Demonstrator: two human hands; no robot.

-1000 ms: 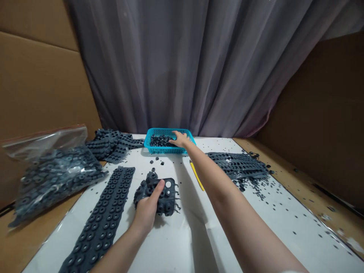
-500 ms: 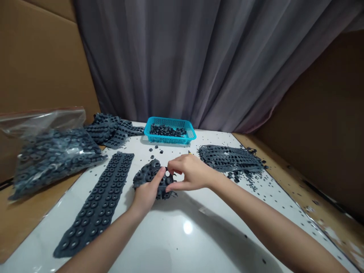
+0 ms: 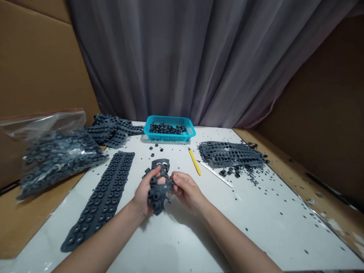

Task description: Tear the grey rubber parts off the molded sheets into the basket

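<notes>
A dark grey rubber sheet [image 3: 158, 195] with raised ring-shaped parts is bunched up above the white tabletop. My left hand [image 3: 143, 193] is wrapped round its left side, thumb on top. At its right edge my right hand [image 3: 186, 189] pinches the rubber between thumb and curled fingers. The sheet is bent and twisted, with gaps showing through it. Left of my hands a long flat rubber strip [image 3: 104, 201] with rows of rings lies on the table, partly behind my left forearm. Whether a single ring sits inside my right fingers is hidden.
A blue basket [image 3: 170, 139] of small black pieces stands at the back. A yellow pen-like tool [image 3: 195, 162] and a white one [image 3: 215, 173] lie right of centre, beside perforated rubber sheets [image 3: 231, 154] and scraps. At left are a filled plastic bag [image 3: 62, 151] and piled sheets [image 3: 104, 129].
The rubber sheet has been folded and twisted in my hands. My right hand has moved down and closed on its edge, uncovering the yellow and white tools.
</notes>
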